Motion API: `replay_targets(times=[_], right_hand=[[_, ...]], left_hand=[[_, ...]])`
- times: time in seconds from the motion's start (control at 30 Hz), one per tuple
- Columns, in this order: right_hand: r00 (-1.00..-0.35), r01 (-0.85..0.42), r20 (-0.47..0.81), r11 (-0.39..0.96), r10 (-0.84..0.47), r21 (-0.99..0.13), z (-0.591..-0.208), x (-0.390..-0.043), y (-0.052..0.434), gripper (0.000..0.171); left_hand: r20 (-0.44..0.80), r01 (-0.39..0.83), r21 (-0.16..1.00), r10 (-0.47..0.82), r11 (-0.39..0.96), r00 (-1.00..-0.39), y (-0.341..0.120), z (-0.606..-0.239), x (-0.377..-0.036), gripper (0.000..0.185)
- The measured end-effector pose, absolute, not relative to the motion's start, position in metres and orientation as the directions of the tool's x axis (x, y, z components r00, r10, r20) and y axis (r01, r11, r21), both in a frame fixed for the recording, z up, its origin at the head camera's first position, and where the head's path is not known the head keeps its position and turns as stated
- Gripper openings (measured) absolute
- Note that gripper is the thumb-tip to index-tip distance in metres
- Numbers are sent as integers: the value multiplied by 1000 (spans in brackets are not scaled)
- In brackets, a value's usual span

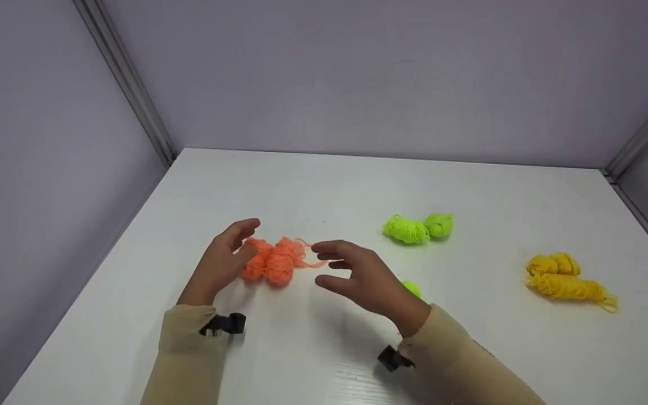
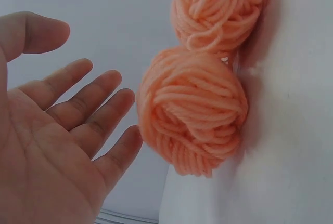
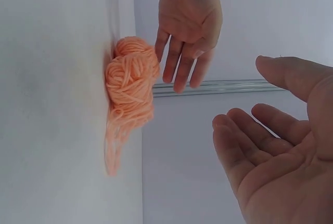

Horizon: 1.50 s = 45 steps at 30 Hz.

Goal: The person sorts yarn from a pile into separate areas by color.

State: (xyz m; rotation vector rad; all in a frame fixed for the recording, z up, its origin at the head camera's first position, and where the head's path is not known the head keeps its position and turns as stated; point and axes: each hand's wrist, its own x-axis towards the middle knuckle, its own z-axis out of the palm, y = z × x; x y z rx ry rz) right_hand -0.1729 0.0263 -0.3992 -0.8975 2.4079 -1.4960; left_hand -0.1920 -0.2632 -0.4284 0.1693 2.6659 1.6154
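Observation:
Two orange yarn balls (image 1: 272,261) lie side by side on the white table (image 1: 313,185), with a loose strand trailing right. My left hand (image 1: 228,253) hovers just left of them, fingers straight and spread, holding nothing. In the left wrist view its fingers (image 2: 99,115) nearly reach the orange yarn (image 2: 195,112). My right hand (image 1: 343,270) hangs open to the right of the yarn, palm toward it, holding nothing. In the right wrist view the orange yarn (image 3: 130,81) sits beyond the right hand's fingers (image 3: 250,146), with the left hand (image 3: 187,26) behind.
Two lime green yarn balls (image 1: 417,228) lie at the table's middle right. Another green ball (image 1: 412,288) peeks out behind my right wrist. A yellow yarn bundle (image 1: 568,281) rests far right. Grey walls (image 1: 358,73) enclose the table on three sides.

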Motion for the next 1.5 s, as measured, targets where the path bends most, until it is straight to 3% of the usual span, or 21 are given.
replay_targets(times=[0.5, 0.77, 1.07, 1.5], right_hand=[[-821, -414, 247, 240, -515, -878, -393, -175, 52, 46], [-848, -406, 244, 280, -469, -870, -390, -185, 73, 45], [-875, -397, 266, 285, -405, -872, -396, -199, 89, 39], [-923, -338, 218, 398, -318, -853, -404, -214, 102, 41]], left_hand=[[61, 122, 859, 137, 496, -989, -227, -421, -185, 49], [105, 173, 883, 176, 436, -979, -213, -423, -181, 45], [166, 266, 908, 304, 324, -938, -194, -428, -178, 43], [139, 270, 903, 369, 333, -919, -166, -435, -173, 41]])
